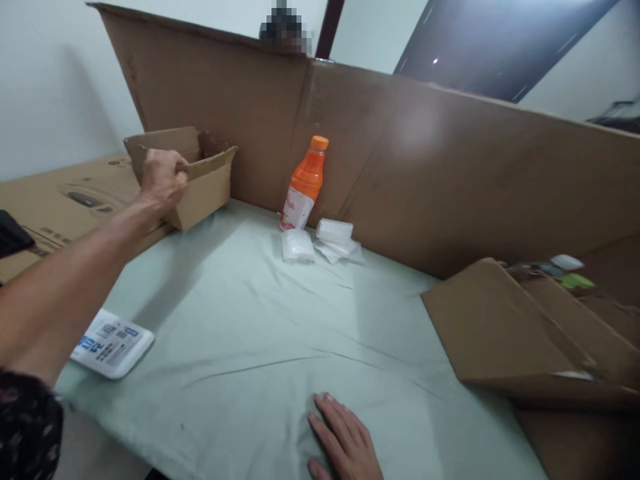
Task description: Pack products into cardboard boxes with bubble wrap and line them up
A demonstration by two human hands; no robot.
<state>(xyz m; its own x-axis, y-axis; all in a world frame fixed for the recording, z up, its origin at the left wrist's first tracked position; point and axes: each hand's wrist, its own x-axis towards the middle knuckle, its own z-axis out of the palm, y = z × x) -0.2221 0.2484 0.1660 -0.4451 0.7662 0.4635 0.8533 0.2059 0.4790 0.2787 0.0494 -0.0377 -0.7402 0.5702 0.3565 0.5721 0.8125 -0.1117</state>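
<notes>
My left hand [161, 179] reaches out to the far left and grips the near wall of a small open cardboard box [200, 177] that stands at the table's edge. My right hand [345, 440] lies flat, fingers stretched out, on the pale green cloth [260, 333] near the front edge, holding nothing. An orange drink bottle [305, 183] stands upright against the tall cardboard wall [425, 167]. Several small clear plastic packets [320, 243] lie at the bottle's foot.
A white labelled device [113, 343] sits at the cloth's left edge. A flattened printed carton [60, 207] lies beyond it on the left. An open cardboard box with raised flaps [525, 327] stands at the right, holding small items. A person's head shows above the wall.
</notes>
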